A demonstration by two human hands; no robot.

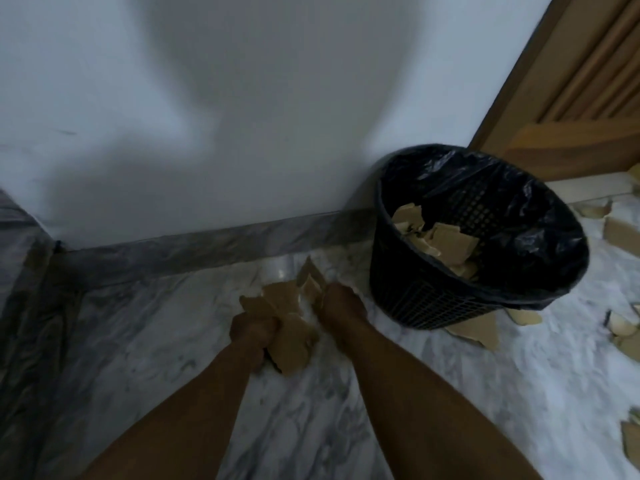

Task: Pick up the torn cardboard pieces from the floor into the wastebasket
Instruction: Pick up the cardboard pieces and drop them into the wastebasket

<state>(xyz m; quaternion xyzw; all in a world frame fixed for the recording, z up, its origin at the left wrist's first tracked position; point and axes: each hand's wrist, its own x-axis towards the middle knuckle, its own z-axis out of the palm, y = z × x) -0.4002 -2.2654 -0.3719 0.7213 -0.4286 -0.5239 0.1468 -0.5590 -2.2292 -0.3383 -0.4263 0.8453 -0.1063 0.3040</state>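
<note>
My left hand (250, 332) grips a bunch of torn brown cardboard pieces (287, 341) low over the marble floor. To its right, my right hand (337, 301) is curled around more cardboard pieces (310, 278); its fingers are hidden behind the knuckles. The black mesh wastebasket (415, 299), lined with a black bag, stands just right of my right hand and holds several cardboard pieces (440, 242). More torn pieces (474, 334) lie on the floor at the basket's foot and further right (620, 233).
A white wall (207, 116) with a grey marble skirting (207, 247) runs close ahead. A wooden door (571, 98) stands at the upper right. A whitish roll-like object (278, 266) sits by the skirting behind the cardboard. The image is blurred.
</note>
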